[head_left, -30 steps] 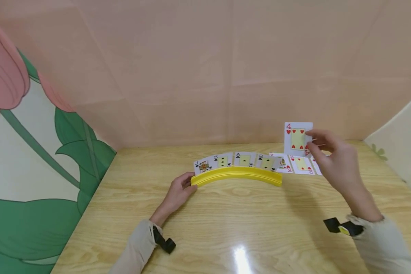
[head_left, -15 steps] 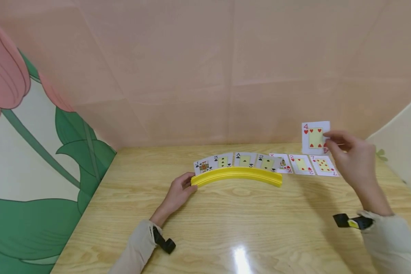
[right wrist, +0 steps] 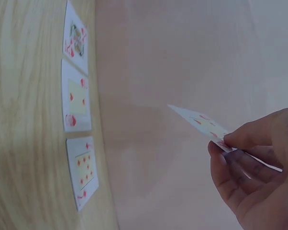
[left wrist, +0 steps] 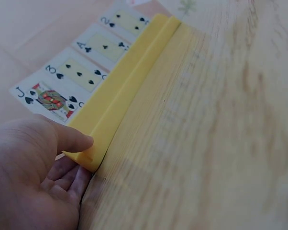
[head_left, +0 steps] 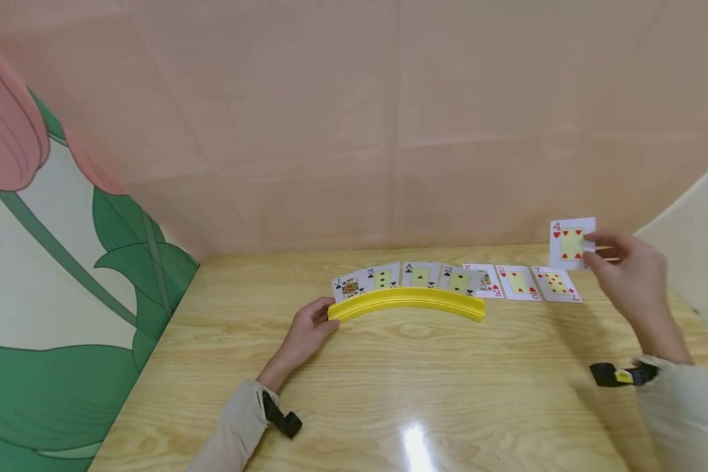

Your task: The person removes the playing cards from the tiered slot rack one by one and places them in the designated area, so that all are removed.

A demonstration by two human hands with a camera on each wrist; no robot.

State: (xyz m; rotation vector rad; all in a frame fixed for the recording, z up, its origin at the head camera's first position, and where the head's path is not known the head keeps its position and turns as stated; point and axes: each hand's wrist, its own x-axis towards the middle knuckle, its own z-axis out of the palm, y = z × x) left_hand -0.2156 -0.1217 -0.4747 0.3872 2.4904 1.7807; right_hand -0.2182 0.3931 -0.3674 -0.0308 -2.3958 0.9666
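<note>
My left hand (head_left: 307,333) grips the left end of a curved yellow card holder (head_left: 410,298), thumb in front and fingers tucked behind it in the left wrist view. Standing in its slot are the jack of spades (left wrist: 48,99), three of spades (left wrist: 78,74), ace of clubs (left wrist: 103,46) and two of spades (left wrist: 126,22). Over the table's right side, my right hand (head_left: 634,282) pinches the four of hearts (head_left: 566,244) by its right edge, face toward the head camera. Its lower edge overlaps the seven of diamonds (head_left: 556,284) in the head view.
A king of hearts (head_left: 488,283) and a two of hearts (head_left: 518,282) lie face up in a row with the seven, right of the holder. Behind the wooden table (head_left: 389,387) rises a pink cloth backdrop (head_left: 301,164); a flower-print panel (head_left: 112,262) borders the left.
My right hand has carried the four of hearts rightward, uncovering the seven of diamonds on the table. The left hand and the card holder have stayed in place.
</note>
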